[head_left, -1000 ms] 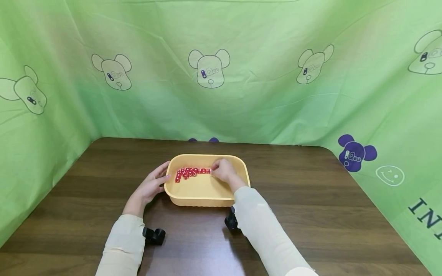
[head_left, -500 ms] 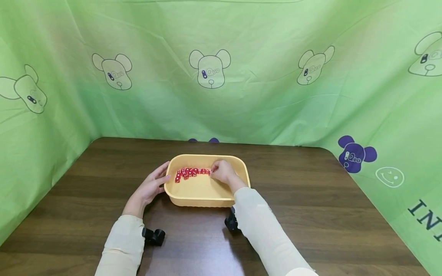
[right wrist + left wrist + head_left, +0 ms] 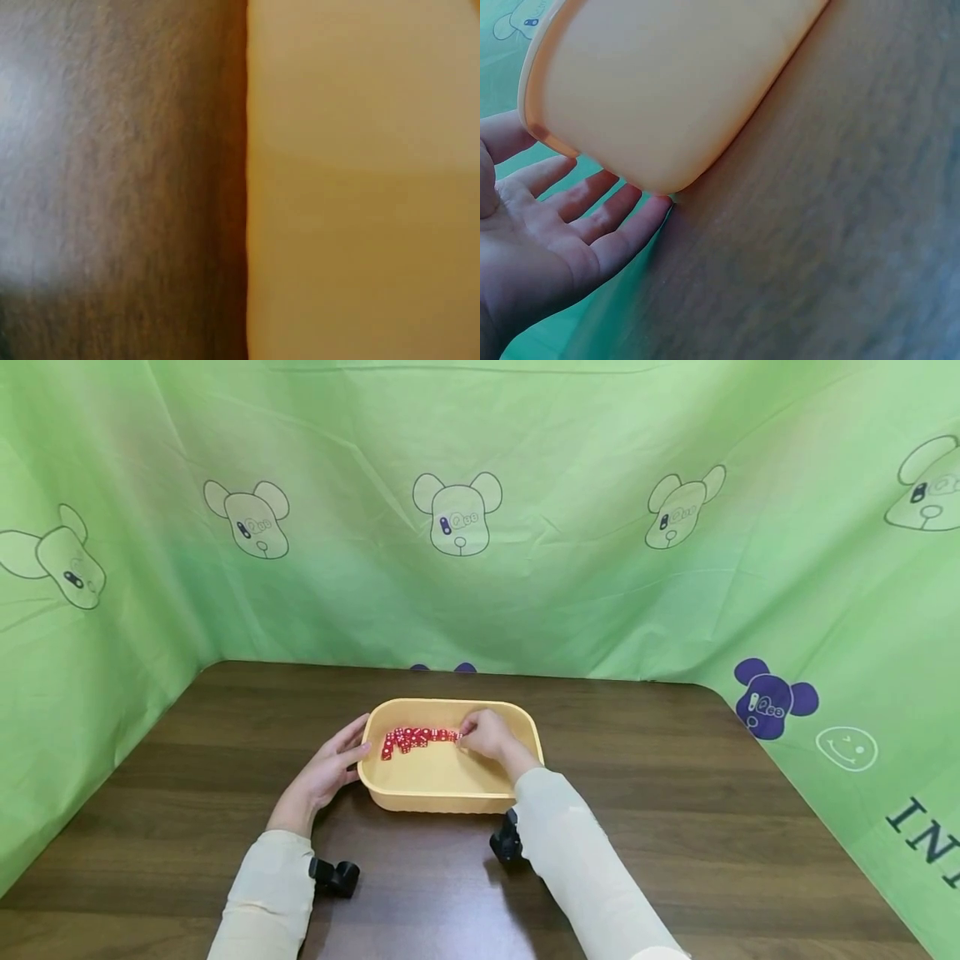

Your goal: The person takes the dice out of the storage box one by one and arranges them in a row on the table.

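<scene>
A yellow plastic bin [image 3: 442, 803] stands on the table, its long wall also filling much of the right wrist view. Inside, several red dice [image 3: 420, 737] with white pips lie in an uneven row along the far side, some stepping toward the near left. My right hand [image 3: 487, 733] reaches in over the near rim and pinches a die [image 3: 459, 737] at the row's right end; the right wrist view does not show that hand. At the bin's left end, my left hand [image 3: 326, 772] rests with extended fingers [image 3: 634, 232] against the outer wall and its thumb by the rim.
The brown wooden table [image 3: 675, 810] spreads around the bin. A green printed cloth [image 3: 570, 577] hangs behind and at both sides. Black wrist cameras hang below each pale sleeve [image 3: 262, 893].
My right hand makes only a tiny shift at the right end of the dice row. The left hand keeps its place on the bin, and the head view tilts slightly.
</scene>
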A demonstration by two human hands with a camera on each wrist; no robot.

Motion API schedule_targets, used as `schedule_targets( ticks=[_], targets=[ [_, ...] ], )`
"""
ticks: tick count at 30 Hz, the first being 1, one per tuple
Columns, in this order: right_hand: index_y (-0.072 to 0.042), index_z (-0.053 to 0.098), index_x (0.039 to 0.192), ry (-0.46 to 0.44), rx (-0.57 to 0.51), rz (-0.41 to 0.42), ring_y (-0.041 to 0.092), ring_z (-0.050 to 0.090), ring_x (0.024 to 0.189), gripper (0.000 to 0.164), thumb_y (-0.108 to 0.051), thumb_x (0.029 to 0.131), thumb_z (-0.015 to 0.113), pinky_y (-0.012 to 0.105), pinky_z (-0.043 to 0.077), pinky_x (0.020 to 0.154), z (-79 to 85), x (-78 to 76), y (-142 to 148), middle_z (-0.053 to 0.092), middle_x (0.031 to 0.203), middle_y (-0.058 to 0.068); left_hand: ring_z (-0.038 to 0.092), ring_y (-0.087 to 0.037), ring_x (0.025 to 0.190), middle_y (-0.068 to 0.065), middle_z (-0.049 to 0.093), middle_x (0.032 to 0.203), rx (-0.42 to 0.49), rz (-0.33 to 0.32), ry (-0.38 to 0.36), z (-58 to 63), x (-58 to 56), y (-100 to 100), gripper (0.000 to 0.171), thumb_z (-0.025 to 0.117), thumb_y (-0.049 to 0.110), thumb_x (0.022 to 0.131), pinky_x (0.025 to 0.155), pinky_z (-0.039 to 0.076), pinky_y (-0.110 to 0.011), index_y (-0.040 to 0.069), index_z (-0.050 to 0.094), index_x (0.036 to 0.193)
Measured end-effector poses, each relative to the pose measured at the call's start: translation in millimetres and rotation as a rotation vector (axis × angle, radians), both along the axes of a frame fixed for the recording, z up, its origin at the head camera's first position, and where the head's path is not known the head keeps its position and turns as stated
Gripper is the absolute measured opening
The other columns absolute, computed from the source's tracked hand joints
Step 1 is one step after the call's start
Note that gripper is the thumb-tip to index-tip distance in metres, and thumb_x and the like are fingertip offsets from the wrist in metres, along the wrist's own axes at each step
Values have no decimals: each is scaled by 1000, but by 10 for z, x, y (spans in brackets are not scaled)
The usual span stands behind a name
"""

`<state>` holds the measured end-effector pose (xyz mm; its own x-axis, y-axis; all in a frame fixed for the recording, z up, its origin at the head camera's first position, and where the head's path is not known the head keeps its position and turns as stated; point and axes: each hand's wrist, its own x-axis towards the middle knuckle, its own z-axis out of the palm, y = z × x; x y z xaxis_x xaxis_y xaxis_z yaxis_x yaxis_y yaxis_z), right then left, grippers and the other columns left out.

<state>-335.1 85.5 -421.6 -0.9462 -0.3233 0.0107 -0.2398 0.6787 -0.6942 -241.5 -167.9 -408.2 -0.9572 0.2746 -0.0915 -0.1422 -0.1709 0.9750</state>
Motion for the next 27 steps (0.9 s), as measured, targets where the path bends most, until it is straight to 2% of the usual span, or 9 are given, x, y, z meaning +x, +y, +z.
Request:
schedule_targets(
  ticks=[2, 4, 6, 7, 10, 13, 14, 18, 27],
  targets=[
    [0, 60, 72, -41, -42, -18, 17, 49, 62, 9, 0, 68, 67, 24, 39, 56, 208, 181, -41, 55, 70, 8, 24, -33, 121, -14, 11, 141, 7, 2, -4, -5, -3, 3, 55, 41, 7, 91, 83, 37, -42, 12, 14, 139],
    [2, 59, 73, -75, -97, -15, 17, 49, 60, 7, 4, 69, 65, 24, 40, 54, 325, 264, -54, 56, 70, 9, 24, -32, 121, -13, 11, 141, 13, 1, -5, -10, -2, 3, 55, 41, 7, 91, 83, 38, -41, 12, 14, 139],
    [2, 60, 74, -61, -127, 12, 17, 50, 61, 5, 4, 70, 63, 25, 41, 54, 361, 256, -56, 57, 70, 9, 24, -31, 121, -13, 11, 141, 16, 4, -8, -13, -2, 5, 55, 41, 7, 91, 82, 38, -41, 12, 14, 139],
    [-2, 61, 72, -21, -173, 64, 15, 50, 58, 5, 0, 70, 64, 23, 41, 52, 263, 155, -19, 57, 68, 6, 24, -31, 121, -13, 11, 141, 18, 6, -9, -13, -2, 7, 55, 41, 7, 91, 82, 38, -40, 13, 14, 139],
    [-4, 62, 73, -9, -179, 88, 15, 52, 61, 5, -5, 72, 67, 27, 42, 56, 266, 55, 27, 58, 69, 4, 24, -31, 121, -13, 11, 141, 23, 6, -9, -10, 1, 10, 56, 41, 7, 91, 82, 38, -39, 13, 13, 139],
    [-1, 62, 75, 24, -160, 68, 16, 53, 62, 10, -8, 71, 68, 28, 42, 57, 363, 46, 64, 60, 69, 6, 25, -31, 121, -13, 12, 141, 28, 9, -13, -7, 3, 11, 55, 41, 7, 91, 81, 39, -38, 12, 13, 139],
    [2, 62, 76, 10, -119, 27, 18, 53, 64, 10, -5, 72, 67, 29, 43, 59, 519, 148, 51, 60, 70, 8, 25, -31, 121, -13, 12, 141, 30, 10, -14, -8, 5, 9, 55, 40, 7, 91, 81, 39, -38, 12, 13, 139],
    [2, 62, 78, 75, -90, 27, 13, 51, 62, 10, -6, 73, 66, 25, 41, 59, 744, 234, 135, 59, 67, 4, 25, -32, 120, -13, 12, 141, 37, 10, -10, -7, 10, 3, 56, 40, 7, 91, 80, 40, -37, 12, 13, 139],
    [1, 62, 80, 113, -116, -11, 16, 53, 68, 9, -7, 77, 63, 26, 42, 61, 1015, 266, 458, 61, 74, 7, 24, -32, 121, -13, 11, 141, 38, -4, 3, -5, 9, 0, 56, 40, 8, 91, 80, 40, -36, 12, 13, 139]
  ],
)
